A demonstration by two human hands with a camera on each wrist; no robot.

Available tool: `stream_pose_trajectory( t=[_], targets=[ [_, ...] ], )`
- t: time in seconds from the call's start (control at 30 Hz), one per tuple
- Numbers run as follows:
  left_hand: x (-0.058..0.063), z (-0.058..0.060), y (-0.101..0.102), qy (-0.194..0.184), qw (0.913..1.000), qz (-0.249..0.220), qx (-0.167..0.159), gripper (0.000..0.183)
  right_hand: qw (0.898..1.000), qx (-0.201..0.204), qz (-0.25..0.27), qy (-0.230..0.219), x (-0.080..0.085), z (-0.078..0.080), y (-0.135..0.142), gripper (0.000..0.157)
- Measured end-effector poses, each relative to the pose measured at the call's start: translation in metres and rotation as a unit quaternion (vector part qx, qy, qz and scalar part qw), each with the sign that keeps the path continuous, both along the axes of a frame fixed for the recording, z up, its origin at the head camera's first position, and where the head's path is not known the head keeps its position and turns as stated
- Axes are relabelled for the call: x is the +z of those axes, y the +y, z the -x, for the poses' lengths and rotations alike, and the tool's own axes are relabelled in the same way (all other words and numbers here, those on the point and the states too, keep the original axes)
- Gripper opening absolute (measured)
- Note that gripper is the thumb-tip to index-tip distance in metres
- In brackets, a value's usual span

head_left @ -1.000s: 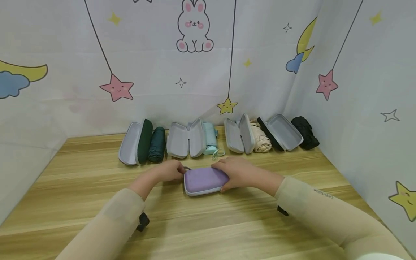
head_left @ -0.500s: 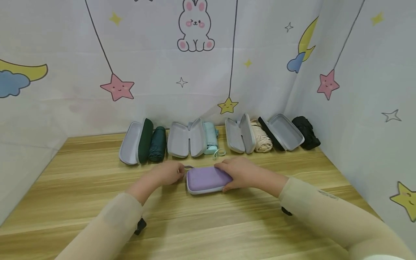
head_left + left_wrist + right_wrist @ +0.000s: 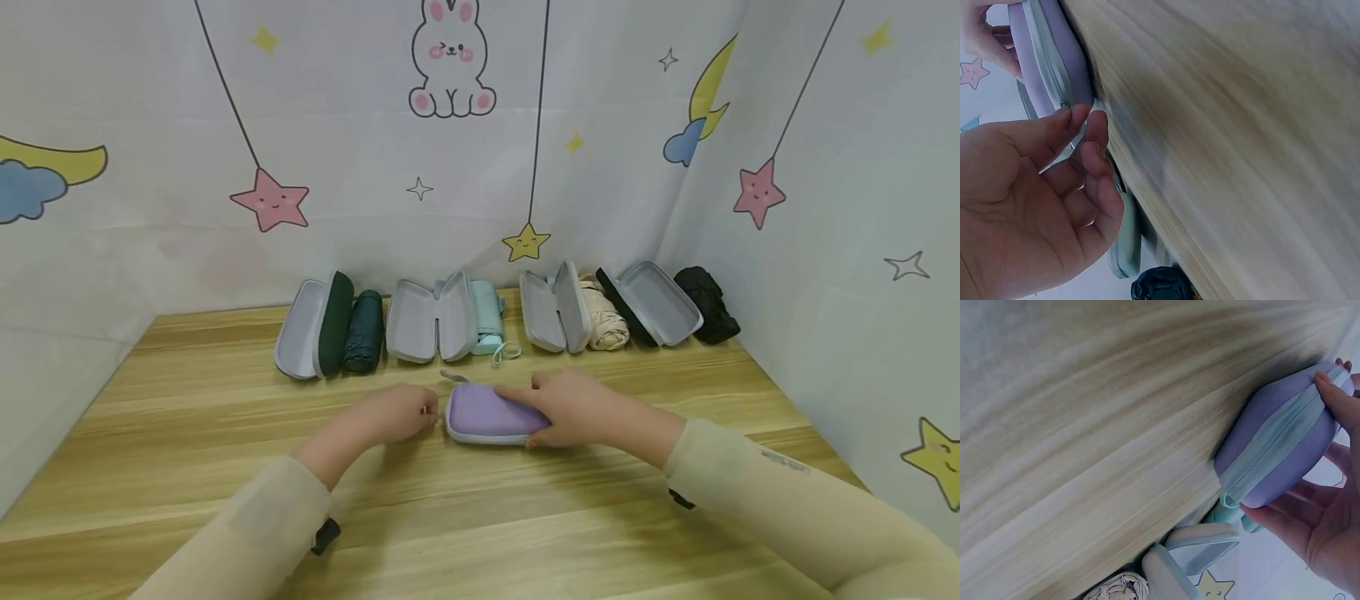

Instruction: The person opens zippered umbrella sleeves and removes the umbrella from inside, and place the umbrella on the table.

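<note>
A purple zip case (image 3: 491,408) with a pale zipper band lies on the wooden table, its grey strap (image 3: 453,377) sticking out at the back left. My right hand (image 3: 577,408) grips its right end, thumb at the front and fingers over the top. In the right wrist view, the thumb (image 3: 1332,394) presses by the zipper band and the other fingers reach round the far side. At the case's left end, my left hand (image 3: 397,412) pinches the small zipper pull (image 3: 1065,104) between thumb and forefinger, the remaining fingers curled. The fingertips partly hide the pull.
Along the back wall stand a dark green case (image 3: 335,325), a rolled dark green umbrella (image 3: 363,333), a grey-lined case (image 3: 411,325), a mint umbrella (image 3: 487,317), another grey-lined case (image 3: 542,312), a beige rolled bundle (image 3: 603,321), a black case (image 3: 660,304) and a black bundle (image 3: 707,304).
The purple case has shifted a little to the right with my right hand. My left hand has come round from the case's back left corner towards its front left, and the strap shows more.
</note>
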State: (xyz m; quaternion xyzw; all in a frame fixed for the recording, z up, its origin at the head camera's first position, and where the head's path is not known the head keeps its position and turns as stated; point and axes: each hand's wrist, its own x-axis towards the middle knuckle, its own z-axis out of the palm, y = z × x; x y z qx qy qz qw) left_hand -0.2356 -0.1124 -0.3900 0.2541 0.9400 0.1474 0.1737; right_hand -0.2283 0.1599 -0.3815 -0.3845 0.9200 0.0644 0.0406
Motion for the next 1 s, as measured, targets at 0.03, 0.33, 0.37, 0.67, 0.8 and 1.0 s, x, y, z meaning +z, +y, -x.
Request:
stream_pose_trajectory(
  t=[0.03, 0.33, 0.37, 0.67, 0.8, 1.0],
  targets=[
    [0.001, -0.001, 0.001, 0.0, 1.0, -0.002, -0.004, 0.015, 1.0, 0.0, -0.002, 0.007, 0.0, -0.002, 0.001, 0.08],
    [0.004, -0.009, 0.012, 0.021, 0.9993, -0.001, -0.031, 0.018, 0.999, -0.018, -0.017, 0.036, -0.002, -0.012, -0.001, 0.079],
    [0.004, -0.009, 0.013, 0.02, 0.9994, -0.001, -0.029, 0.019, 0.999, -0.024, -0.017, 0.034, -0.002, -0.013, -0.001, 0.079],
    [0.002, -0.011, 0.024, 0.033, 0.9991, 0.006, -0.025, 0.021, 0.997, -0.064, -0.014, 0.039, -0.006, -0.019, -0.011, 0.079],
    [0.002, -0.011, 0.029, 0.052, 0.998, 0.021, -0.03, 0.021, 0.996, -0.081, -0.009, 0.043, -0.007, -0.022, -0.018, 0.079],
    [0.003, -0.014, 0.037, 0.068, 0.9971, 0.021, -0.028, 0.018, 0.992, -0.105, 0.011, 0.066, -0.009, -0.028, -0.031, 0.079]
  ],
)
